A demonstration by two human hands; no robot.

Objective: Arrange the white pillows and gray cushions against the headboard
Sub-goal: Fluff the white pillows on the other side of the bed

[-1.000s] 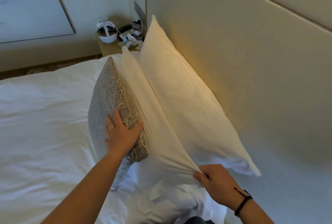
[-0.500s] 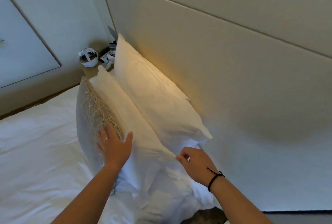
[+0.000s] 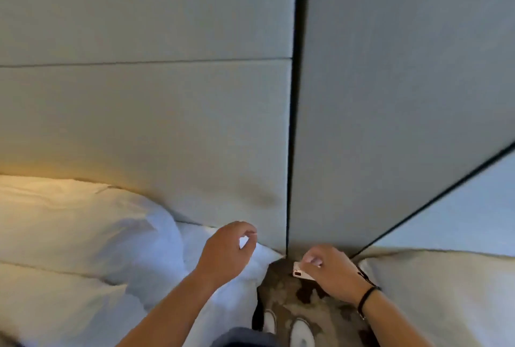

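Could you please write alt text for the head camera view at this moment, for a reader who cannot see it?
Beside a bed, a person's left hand hovers loosely curled and holding nothing over the white bedding, while the right hand grips a small white object. White pillows lean against the padded headboard at left.

Two pillows lie at the left, the far one against the headboard. Right of them the bed ends at the floor; another cushion lies far right.

Bedroom (hotel-like): white pillows against padded headboard, patterned carpet.
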